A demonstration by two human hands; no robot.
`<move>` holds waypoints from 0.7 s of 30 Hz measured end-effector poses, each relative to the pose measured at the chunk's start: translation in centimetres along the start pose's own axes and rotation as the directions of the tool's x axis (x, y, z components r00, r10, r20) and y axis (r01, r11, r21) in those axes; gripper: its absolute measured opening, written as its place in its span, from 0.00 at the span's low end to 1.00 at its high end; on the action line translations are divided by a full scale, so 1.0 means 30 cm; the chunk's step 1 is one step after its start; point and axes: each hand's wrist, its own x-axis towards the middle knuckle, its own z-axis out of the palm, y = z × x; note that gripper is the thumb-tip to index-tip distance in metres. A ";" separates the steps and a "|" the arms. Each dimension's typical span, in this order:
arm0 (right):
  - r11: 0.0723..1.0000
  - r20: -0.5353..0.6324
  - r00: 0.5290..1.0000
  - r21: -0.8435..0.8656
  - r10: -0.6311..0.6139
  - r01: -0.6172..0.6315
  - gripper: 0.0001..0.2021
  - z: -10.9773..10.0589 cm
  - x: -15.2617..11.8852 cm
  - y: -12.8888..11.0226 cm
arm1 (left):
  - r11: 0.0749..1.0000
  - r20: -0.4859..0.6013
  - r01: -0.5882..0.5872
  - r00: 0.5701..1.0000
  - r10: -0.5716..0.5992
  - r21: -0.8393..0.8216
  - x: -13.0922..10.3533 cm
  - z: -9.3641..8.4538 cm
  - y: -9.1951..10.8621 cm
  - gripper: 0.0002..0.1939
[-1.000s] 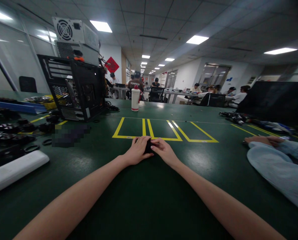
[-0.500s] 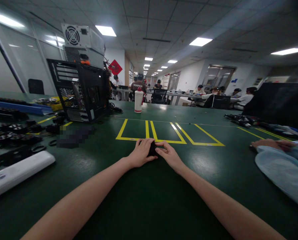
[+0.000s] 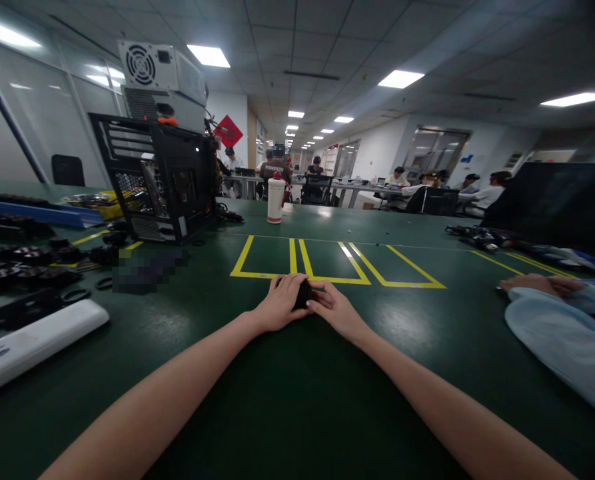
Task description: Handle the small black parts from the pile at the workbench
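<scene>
A small black object [image 3: 303, 294] sits between my two hands, just in front of the yellow tape frames [image 3: 334, 281] on the green table [image 3: 287, 407]. My left hand [image 3: 283, 301] wraps round its left side, fingers over the top and thumb below. From the right, the fingertips and thumb of my right hand [image 3: 333, 305] close on the same object. The fingers cover much of it, so its exact shape cannot be made out.
On the left are a black computer case [image 3: 162, 180] under stacked power supplies [image 3: 164, 77], black parts and a white bar [image 3: 42, 347]. A white cup [image 3: 276, 200] stands ahead. Cables [image 3: 477, 237] and another person's sleeve [image 3: 557, 340] are at the right.
The right thumb and fingers have closed further round the black object. The left hand keeps its hold. The whole view has shifted slightly.
</scene>
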 end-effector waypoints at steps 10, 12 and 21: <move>0.999 -0.060 0.998 0.046 0.009 -0.007 0.15 -0.008 0.034 0.031 | 1.000 -0.001 0.004 1.000 -0.004 -0.002 0.001 0.001 0.000 0.31; 0.997 -0.032 0.999 0.069 0.024 -0.022 0.15 -0.009 0.028 0.032 | 1.000 -0.004 0.007 1.000 -0.007 -0.003 0.000 0.005 -0.003 0.31; 0.999 -0.068 0.997 0.038 -0.027 0.030 0.08 0.009 -0.007 0.006 | 1.000 -0.015 -0.003 1.000 0.003 -0.017 0.002 0.009 -0.006 0.29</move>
